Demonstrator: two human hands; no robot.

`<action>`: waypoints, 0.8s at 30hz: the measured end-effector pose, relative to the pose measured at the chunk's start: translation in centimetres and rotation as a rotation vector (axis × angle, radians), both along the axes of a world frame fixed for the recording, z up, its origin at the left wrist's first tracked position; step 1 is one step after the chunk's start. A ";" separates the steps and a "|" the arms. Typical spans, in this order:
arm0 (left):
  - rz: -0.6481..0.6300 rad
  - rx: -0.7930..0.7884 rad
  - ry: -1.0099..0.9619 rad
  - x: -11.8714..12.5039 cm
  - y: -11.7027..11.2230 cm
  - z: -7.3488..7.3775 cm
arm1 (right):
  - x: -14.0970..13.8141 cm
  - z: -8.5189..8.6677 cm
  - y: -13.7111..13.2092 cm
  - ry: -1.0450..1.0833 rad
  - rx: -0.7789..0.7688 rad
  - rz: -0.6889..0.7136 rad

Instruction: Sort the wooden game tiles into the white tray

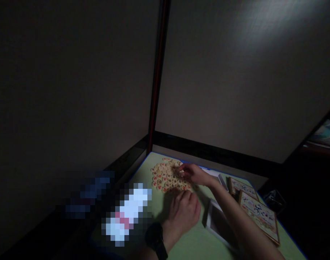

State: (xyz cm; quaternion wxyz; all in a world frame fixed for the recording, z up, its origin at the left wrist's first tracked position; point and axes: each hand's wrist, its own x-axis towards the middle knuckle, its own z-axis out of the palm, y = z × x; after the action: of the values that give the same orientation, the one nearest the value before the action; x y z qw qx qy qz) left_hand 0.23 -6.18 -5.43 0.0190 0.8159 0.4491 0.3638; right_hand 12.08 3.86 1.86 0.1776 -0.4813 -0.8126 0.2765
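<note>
Many round wooden Chinese chess pieces [163, 177] with red or black characters lie close together on a pale green table. My right hand [194, 175] reaches over the far right side of the group, its thumb and fingers pinched on what looks like a pale Chinese chess piece. At the near edge of the pieces rests my left hand [185, 209], knuckles up, with fingers curled in. Its fingertips and anything under them are hidden. A dark watch [155, 238] is on the left wrist.
An open box part with a white rim [210, 216] lies under my right forearm. Another white box [219, 178] stands behind it. Two decorated box lids [259, 216] are at the right. Walls meet behind the table [178, 249]. A bright pixelated patch covers the left side.
</note>
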 end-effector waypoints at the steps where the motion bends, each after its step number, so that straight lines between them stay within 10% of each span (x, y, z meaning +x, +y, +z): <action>1: 0.023 -0.006 -0.096 0.0 0.2 0.2 | 1.1 -0.1 -0.7 0.192 -0.115 -0.008; 6: -0.015 -0.049 -0.506 -0.7 1.0 1.4 | 4.2 -1.2 -4.8 0.765 -0.501 -0.035; 12: -0.167 0.008 -0.500 -1.1 1.6 0.5 | 4.1 -3.1 -6.1 1.004 -0.612 -0.020; 24: 0.003 -0.095 -0.128 -1.8 1.3 1.4 | 5.8 -2.9 -4.7 0.801 -0.463 -0.127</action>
State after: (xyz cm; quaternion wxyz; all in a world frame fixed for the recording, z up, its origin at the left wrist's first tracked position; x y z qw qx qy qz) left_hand -1.61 -4.90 -4.02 0.0858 0.7885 0.4650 0.3933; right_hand 17.89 -0.82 -1.01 0.3818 -0.4127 -0.5659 0.6031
